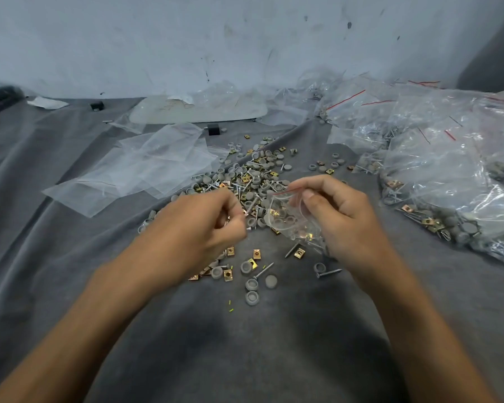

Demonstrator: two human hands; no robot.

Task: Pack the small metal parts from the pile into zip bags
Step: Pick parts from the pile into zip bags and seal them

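If open, bag (288, 218) in right hand (342, 219).

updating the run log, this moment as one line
phase: filling | left hand: pinches metal parts | right hand: holds zip bag, partly filled | pile: many left

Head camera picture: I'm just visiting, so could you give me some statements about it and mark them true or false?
1. The right hand holds a small zip bag with parts already inside. True.
2. The left hand lies flat and empty. False: its fingers pinch a small metal part.
3. The pile of loose parts lies on a grey cloth. True.
4. Every bag here is empty. False: filled bags lie on the right, empty bags on the left.
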